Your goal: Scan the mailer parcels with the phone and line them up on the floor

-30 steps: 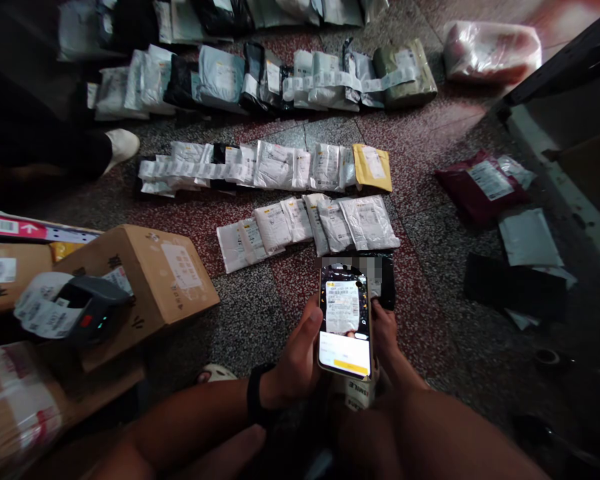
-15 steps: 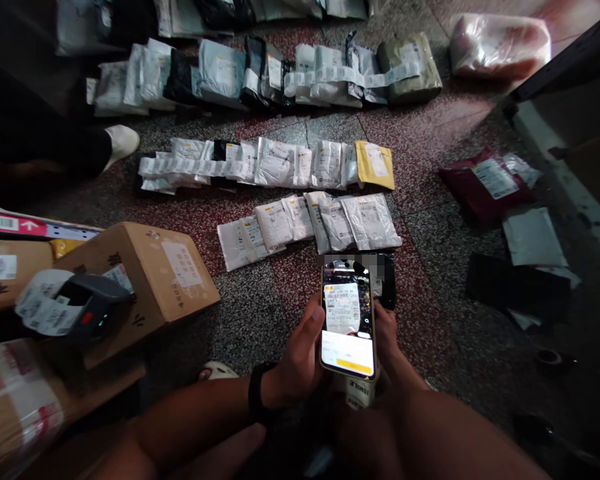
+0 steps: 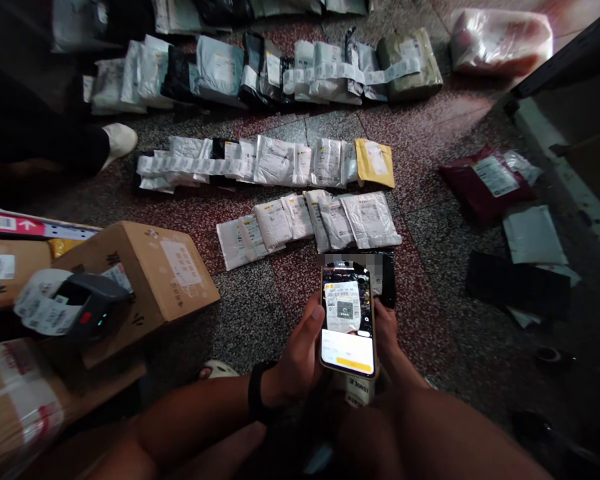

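Left hand (image 3: 300,350) clamped on phone (image 3: 347,317), screen (image 3: 345,347) lit — right hand (image 3: 387,327) closed on edge of black parcel (image 3: 389,277), grip partly hidden, parcel rows (image 3: 275,162) beyond on speckled floor (image 3: 245,293).

Terrazzo floor (image 3: 250,300): speckled black, grey and white, with dark-red speckled bands. At 5 o'clock from centre, phone (image 3: 347,343): screen chiefly black above, white below, one yellow bar. At 4 o'clock, black mailer (image 3: 389,280). At 2 o'clock, yellow envelope (image 3: 371,175), white label; farther out, clear-wrapped bundle (image 3: 503,45), pinkish red. Toward 3 o'clock, maroon mailer (image 3: 473,193), label white, printed black. At 9 o'clock, cardboard box (image 3: 147,273): brown, black lettering. Between 8 and 9 o'clock, label printer (image 3: 97,303): dark grey, red button, green lights.
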Tool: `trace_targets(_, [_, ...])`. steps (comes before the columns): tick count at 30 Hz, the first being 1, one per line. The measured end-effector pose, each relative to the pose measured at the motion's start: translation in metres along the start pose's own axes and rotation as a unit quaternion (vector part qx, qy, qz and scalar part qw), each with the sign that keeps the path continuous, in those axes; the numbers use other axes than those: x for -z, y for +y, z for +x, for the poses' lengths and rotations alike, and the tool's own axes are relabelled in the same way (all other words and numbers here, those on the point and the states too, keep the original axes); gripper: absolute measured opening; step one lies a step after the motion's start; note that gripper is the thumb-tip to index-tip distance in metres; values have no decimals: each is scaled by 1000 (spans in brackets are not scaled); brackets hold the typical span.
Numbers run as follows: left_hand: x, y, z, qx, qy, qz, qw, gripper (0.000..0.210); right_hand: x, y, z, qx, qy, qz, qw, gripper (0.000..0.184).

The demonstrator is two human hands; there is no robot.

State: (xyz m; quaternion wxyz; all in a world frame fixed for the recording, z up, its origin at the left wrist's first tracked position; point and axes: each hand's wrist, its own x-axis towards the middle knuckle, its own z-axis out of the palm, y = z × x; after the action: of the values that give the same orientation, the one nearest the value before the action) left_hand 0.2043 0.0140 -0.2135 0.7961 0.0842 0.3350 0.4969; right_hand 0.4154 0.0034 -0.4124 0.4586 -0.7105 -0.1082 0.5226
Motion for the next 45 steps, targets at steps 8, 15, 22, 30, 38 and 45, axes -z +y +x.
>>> trace_targets(8, [6,0,-3,12,14,31,999,54,18,26,20,-17,35,48,998,41])
trace_targets(15, [2,13,-5,30,-13,71,997,62,39,34,50,45,57,180,981,34])
trace_targets(22, [11,4,-2,45,18,126,991,81,60,29,63,67,93,147,982,25])
trace_targets(30, [11,8,6,8,53,163,985,66,56,31,61,76,120,123,982,22])
trace_targets(38, [25,3,7,33,79,92,992,47,50,-39,135,143,83,207,964,17])
trace_targets(45, [18,-1,11,46,68,93,992,56,-1,-114,219,58,19,73,995,28])
